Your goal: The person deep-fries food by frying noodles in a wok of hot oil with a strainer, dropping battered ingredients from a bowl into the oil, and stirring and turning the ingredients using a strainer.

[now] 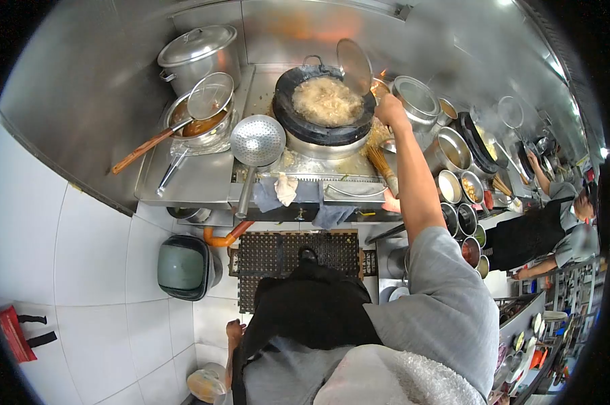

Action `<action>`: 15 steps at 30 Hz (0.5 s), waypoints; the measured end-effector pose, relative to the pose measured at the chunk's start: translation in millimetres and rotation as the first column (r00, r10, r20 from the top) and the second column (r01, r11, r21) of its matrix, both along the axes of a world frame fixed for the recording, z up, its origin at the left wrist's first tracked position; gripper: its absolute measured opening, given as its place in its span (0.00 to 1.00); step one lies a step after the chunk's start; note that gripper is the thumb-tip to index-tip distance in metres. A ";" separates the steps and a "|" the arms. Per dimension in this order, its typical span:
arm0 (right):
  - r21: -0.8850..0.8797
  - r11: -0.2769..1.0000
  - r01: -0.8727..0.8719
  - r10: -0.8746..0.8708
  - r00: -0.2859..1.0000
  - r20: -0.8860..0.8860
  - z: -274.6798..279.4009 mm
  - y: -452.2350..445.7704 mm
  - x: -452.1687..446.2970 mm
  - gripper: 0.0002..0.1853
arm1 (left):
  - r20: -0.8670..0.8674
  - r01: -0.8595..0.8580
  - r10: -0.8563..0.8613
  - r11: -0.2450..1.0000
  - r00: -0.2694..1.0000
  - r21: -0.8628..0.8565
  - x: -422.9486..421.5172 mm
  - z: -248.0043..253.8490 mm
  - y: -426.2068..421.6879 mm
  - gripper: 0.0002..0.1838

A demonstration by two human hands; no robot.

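Note:
My right hand (pixel 390 111) is closed at the right rim of a black wok (pixel 288 101). Its fingers appear wrapped round the handle of a round mesh strainer (pixel 354 66), which is tilted up over the wok's back right side; the handle itself is mostly hidden. Pale, foaming oil (pixel 326 101) bubbles in the wok. My left hand (pixel 235 330) hangs low by my side, away from the stove, fingers loosely apart with nothing visible in them. Left of the wok, a perforated ladle (pixel 258 140) lies with its handle over the counter's front edge.
A lidded steel pot (pixel 198 57) and a bowl of brown liquid (pixel 204 125) with a wooden-handled strainer (pixel 210 96) across it stand left. Flame (pixel 383 73) shows behind my right hand. A bamboo brush (pixel 382 167) lies beside the wok. A co-worker (pixel 544 226) works at the right.

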State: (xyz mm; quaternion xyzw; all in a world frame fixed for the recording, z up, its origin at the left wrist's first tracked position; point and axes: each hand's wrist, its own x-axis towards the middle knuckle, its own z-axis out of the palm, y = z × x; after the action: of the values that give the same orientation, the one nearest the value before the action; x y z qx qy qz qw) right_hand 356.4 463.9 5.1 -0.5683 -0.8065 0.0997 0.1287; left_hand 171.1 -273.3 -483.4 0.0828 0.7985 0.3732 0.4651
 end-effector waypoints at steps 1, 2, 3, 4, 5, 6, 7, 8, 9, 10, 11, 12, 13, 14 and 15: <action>0.256 0.966 -0.032 0.029 0.999 0.014 3.1 -3.0 -2.6 0.10 | 0.030 -0.058 0.058 0.998 0.998 -0.007 1.1 3.5 -3.3 0.11; 0.264 0.964 -0.037 0.034 0.999 0.016 3.5 -14.1 -7.2 0.10 | -0.005 -0.044 0.044 0.999 0.999 -0.014 -0.5 -0.5 -11.7 0.11; 0.256 0.967 0.017 -0.012 1.000 -0.021 -1.0 -30.9 -9.8 0.10 | -0.098 0.059 -0.062 0.998 0.993 -0.036 0.6 -5.7 -22.3 0.12; 0.244 0.967 0.073 -0.061 0.996 -0.059 -3.8 -43.0 -13.3 0.11 | -0.298 0.278 -0.298 0.954 0.907 -0.110 -1.1 -10.7 -32.1 0.12; 0.142 0.984 0.105 -0.103 0.994 -0.024 -25.1 -32.3 -23.7 0.12 | -0.485 0.472 -0.529 0.847 0.696 -0.246 -0.2 -8.2 -39.1 0.13; 0.167 0.983 -0.072 0.038 0.980 0.198 -42.8 -22.1 -33.5 0.11 | -0.596 0.558 -0.683 0.714 0.423 -0.422 5.5 4.1 -44.1 0.13; 0.016 0.994 -0.110 0.098 0.936 0.338 -67.5 11.7 -36.1 0.10 | -0.579 0.559 -0.665 0.734 0.472 -0.386 6.2 4.9 -54.9 0.13; -0.132 0.982 -0.131 0.178 0.872 0.456 -79.5 36.6 -39.9 0.10 | -0.539 0.552 -0.648 0.754 0.537 -0.357 7.7 -0.3 -64.5 0.13; -0.141 0.987 -0.073 0.121 0.920 0.372 -47.7 21.9 -43.5 0.10 | -0.493 0.535 -0.626 0.777 0.604 -0.331 8.1 -1.2 -72.4 0.12; -0.160 0.987 -0.012 0.058 0.957 0.285 -15.5 2.2 -46.0 0.11 | -0.420 0.502 -0.579 0.815 0.698 -0.290 7.8 0.1 -80.4 0.12; 0.127 0.992 -0.017 -0.001 0.991 0.137 -17.8 -3.9 -42.6 0.11 | -0.329 0.454 -0.515 0.856 0.791 -0.248 7.8 1.7 -87.6 0.12; 0.128 0.992 -0.015 -0.004 0.990 0.140 -21.6 -9.6 -43.2 0.11 | -0.217 0.378 -0.419 0.903 0.882 -0.204 7.6 2.0 -90.9 0.11; 0.240 0.970 0.031 -0.061 0.991 0.117 -27.6 -16.6 -43.1 0.11 | -0.072 0.271 -0.285 0.949 0.956 -0.160 7.1 2.4 -93.8 0.11; 0.347 0.935 0.079 -0.116 0.989 0.087 -32.7 -25.9 -43.6 0.12 | 0.117 0.141 -0.126 0.982 0.985 -0.128 7.3 10.9 -92.1 0.11; 0.250 0.962 0.110 -0.125 0.991 0.044 -32.1 -41.5 -51.1 0.12 | 0.097 0.104 -0.090 0.983 0.991 -0.152 3.3 2.7 -103.3 0.11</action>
State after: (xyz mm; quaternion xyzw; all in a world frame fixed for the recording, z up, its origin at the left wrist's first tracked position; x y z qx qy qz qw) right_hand 305.3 422.3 -27.0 -0.5974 -0.7810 -0.0265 0.1801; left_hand 174.3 -376.6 -480.6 0.0679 0.7987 0.2893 0.5233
